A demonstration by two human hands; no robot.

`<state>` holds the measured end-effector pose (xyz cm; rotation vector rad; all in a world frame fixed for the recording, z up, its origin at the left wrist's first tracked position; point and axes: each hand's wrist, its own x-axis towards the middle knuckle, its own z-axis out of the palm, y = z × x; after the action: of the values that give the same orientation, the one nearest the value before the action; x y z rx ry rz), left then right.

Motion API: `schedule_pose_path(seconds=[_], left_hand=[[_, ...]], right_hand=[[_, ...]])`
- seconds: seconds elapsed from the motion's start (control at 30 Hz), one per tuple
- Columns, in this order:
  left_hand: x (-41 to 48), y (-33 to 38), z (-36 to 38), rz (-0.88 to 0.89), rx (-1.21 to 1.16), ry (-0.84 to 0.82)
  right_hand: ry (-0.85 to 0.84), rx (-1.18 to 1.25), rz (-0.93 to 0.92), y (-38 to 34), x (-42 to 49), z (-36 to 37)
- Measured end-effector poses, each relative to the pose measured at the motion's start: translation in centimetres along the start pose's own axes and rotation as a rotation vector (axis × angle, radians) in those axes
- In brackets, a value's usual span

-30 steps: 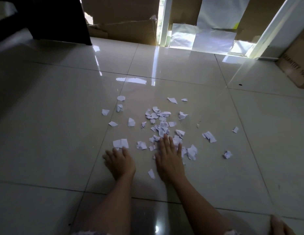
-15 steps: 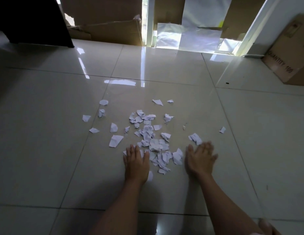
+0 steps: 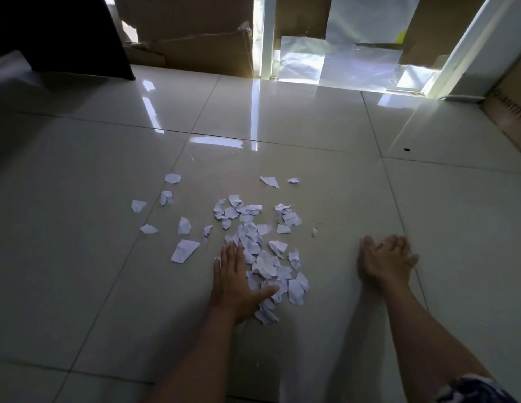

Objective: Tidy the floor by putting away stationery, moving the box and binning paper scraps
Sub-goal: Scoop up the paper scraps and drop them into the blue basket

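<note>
Several torn white paper scraps (image 3: 265, 263) lie in a loose heap on the glossy tiled floor (image 3: 79, 257), with stray pieces scattered to the left, such as a larger scrap (image 3: 184, 250). My left hand (image 3: 234, 282) lies flat on the floor with fingers together, its thumb and palm edge touching the left side of the heap. My right hand (image 3: 386, 261) rests flat on bare tile to the right of the heap, well apart from it, fingers spread. Neither hand holds anything.
A cardboard box (image 3: 509, 112) stands at the right edge. Flattened cardboard (image 3: 195, 33) and pale sheets (image 3: 355, 59) lean against the far wall by a white door frame (image 3: 460, 48). A dark piece of furniture (image 3: 58, 33) fills the far left corner.
My right hand has swept outward to the right, away from the scraps. My left hand has shifted right against the heap, which is now bunched more tightly.
</note>
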<state>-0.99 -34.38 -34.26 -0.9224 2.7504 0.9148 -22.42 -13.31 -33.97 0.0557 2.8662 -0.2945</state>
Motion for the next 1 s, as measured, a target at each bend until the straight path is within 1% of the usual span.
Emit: schedule_pose_path(seconds=[0.07,0.13,0.17,0.27,0.33,0.4,0.43,0.5,0.57,0.7,0.83,1.0], left_hand=[[0.6,0.6,0.1,0.004,0.042,-0.012],[1.3,1.4,0.1,0.016,0.053,-0.018],[1.7,1.7,0.0,0.021,0.05,-0.015],[3.1,2.5,-0.1,0.014,0.06,0.021],[4.0,2.8,-0.5,-0.002,0.043,0.051],[4.7,2.9,-0.9,-0.006,-0.001,0.08],[5.0,2.8,-1.2,-0.006,-0.024,0.102],[5.4,2.4,-1.8,-0.015,-0.056,0.138],[5.8,1.6,-2.4,-0.04,-0.07,0.151],[5.6,0.1,-3.2,-0.108,-0.005,0.162],[5.6,-1.6,-3.5,-0.139,0.093,0.173],[6.9,-1.5,-2.8,-0.006,0.106,0.188]], right_hand=[[-0.033,0.0,-0.043,-1.0,-0.2,1.0],[-0.034,-0.023,-0.146,-3.4,-1.1,2.0],[-0.032,-0.055,-0.234,-4.9,-1.7,2.4],[-0.078,-0.123,-0.619,-9.4,-3.8,3.4],[-0.117,-0.013,-0.772,-11.8,-4.8,3.4],[-0.048,0.153,-0.796,-13.4,-4.5,3.0],[-0.007,0.2,-0.764,-14.0,-3.7,2.8],[0.03,0.15,-0.679,-14.7,-1.3,2.9],[-0.03,0.064,-0.603,-15.3,1.1,3.0],[-0.134,0.105,-0.561,-16.0,2.9,3.3],[-0.127,0.009,-0.594,-17.6,4.0,3.8],[-0.168,-0.124,-0.783,-20.4,3.4,4.2]])
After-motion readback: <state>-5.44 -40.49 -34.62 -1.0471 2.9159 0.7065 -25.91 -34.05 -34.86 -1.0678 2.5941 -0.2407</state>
